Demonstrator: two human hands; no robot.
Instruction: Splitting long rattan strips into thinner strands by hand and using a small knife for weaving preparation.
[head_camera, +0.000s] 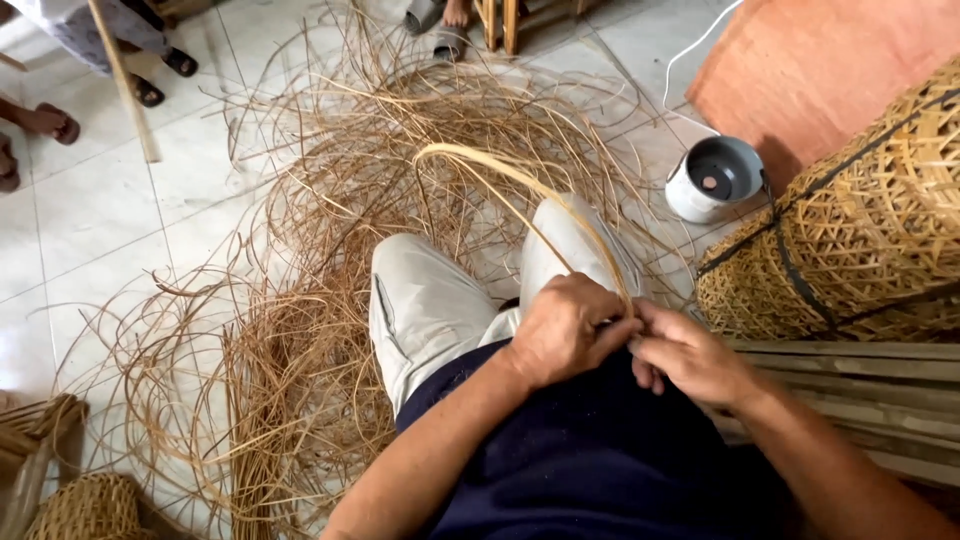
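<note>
My left hand (565, 328) and my right hand (685, 355) meet over my lap, both pinched on the same thin rattan strip (520, 185). The strip rises from between my fingers, arches up over my knees and curves back down to the left. I sit with my legs in light trousers (430, 300) stretched forward. A big loose tangle of rattan strips (330, 250) covers the white tiled floor in front of me and to my left.
Stacked woven baskets (860, 240) stand at my right, above flat bamboo slats (880, 390). A white pot (715, 178) with a cord sits beyond them beside an orange board (820, 60). Other people's sandalled feet (150, 80) are at the far left; small baskets (85, 505) lie bottom left.
</note>
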